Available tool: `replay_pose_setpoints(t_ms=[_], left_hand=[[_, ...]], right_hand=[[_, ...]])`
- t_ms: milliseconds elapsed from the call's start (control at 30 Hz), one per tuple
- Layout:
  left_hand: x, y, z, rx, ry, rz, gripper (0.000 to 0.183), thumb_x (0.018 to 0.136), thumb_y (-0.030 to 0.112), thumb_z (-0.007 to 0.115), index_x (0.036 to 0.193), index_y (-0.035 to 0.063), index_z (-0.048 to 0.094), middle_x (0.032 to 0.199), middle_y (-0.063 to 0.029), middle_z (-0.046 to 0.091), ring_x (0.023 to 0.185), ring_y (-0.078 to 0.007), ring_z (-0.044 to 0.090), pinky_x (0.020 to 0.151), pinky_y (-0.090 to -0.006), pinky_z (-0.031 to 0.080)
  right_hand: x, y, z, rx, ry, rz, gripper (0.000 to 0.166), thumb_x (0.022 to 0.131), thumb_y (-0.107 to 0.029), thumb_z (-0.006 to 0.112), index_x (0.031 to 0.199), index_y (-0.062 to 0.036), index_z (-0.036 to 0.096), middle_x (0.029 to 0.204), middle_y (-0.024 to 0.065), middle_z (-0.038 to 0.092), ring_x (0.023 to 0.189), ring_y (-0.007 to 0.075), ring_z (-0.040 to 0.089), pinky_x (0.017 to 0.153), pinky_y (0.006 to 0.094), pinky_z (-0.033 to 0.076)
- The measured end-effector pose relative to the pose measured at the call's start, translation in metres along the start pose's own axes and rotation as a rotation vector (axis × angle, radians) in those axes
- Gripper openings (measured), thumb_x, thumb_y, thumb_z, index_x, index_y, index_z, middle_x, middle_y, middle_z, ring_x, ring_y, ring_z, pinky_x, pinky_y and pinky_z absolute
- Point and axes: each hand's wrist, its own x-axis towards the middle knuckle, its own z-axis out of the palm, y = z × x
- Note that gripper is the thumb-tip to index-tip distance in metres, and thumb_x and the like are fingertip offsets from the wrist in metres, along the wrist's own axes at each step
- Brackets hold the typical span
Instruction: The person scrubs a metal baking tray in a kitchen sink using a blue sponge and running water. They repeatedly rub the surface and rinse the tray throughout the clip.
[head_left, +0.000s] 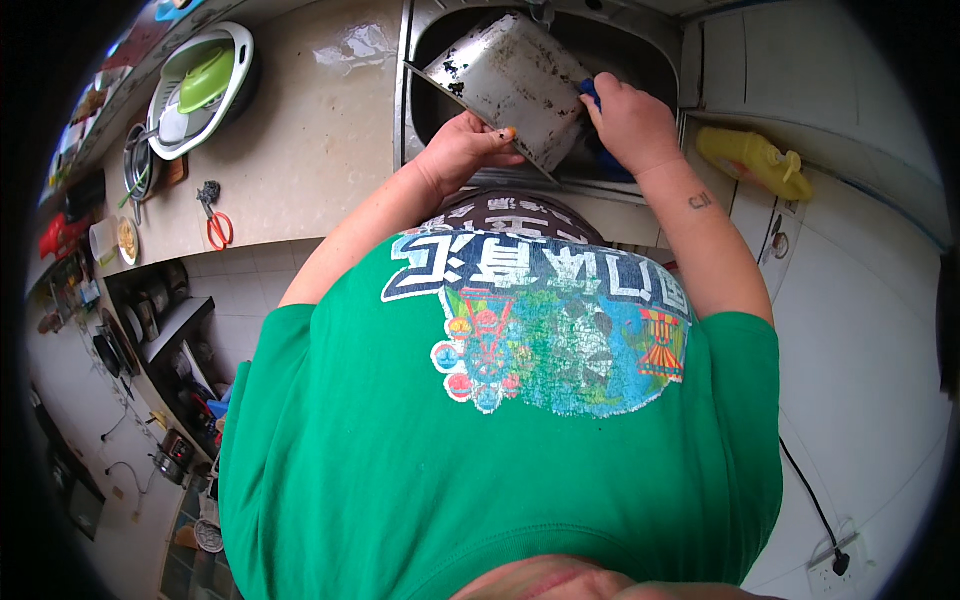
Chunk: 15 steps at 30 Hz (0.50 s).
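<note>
A metal box-shaped vessel (525, 75), stained with dark, burnt-looking patches, is tilted over the sink basin (651, 45). My left hand (469, 146) grips its flanged rim at the lower left, with the thumb on the outer face. At the vessel's right edge, my right hand (637, 120) is closed around a blue object (589, 91), mostly hidden by the fingers, so its kind cannot be told. More blue shows below that hand, inside the basin. The faucet (541, 11) is partly visible behind the vessel.
Left on the counter (322, 150) are a white basket (244, 97) with a green bowl (206, 79), a pan (139, 161), red-handled scissors (219, 229), a dark scouring pad (208, 193) and a plate of food (128, 240). A yellow jug (750, 157) with a pump lies right of the sink.
</note>
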Motion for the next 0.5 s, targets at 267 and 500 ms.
replay_pose_setpoints(t_ms=[267, 500], left_hand=[[-0.001, 0.000, 0.002, -0.025, 0.012, 0.007, 0.031, 0.095, 0.014, 0.062, 0.123, 0.0011, 0.058, 0.116, -0.0096, 0.067, 0.102, -0.0204, 0.065, 0.087, -0.0331, 0.056], [-0.003, -0.003, 0.000, -0.014, 0.010, 0.003, 0.033, 0.095, 0.016, 0.063, 0.123, 0.0013, 0.058, 0.117, -0.0094, 0.066, 0.101, -0.0205, 0.066, 0.088, -0.0330, 0.055]], right_hand=[[0.001, -0.014, 0.009, 0.050, 0.023, -0.059, 0.023, 0.092, -0.030, 0.060, 0.090, -0.0089, 0.054, 0.075, 0.0126, 0.067, 0.070, 0.0334, 0.067, 0.058, 0.0457, 0.054], [-0.009, -0.041, 0.013, 0.122, -0.004, -0.100, 0.023, 0.092, -0.030, 0.059, 0.088, -0.0085, 0.055, 0.074, 0.0146, 0.067, 0.070, 0.0352, 0.067, 0.059, 0.0466, 0.054]])
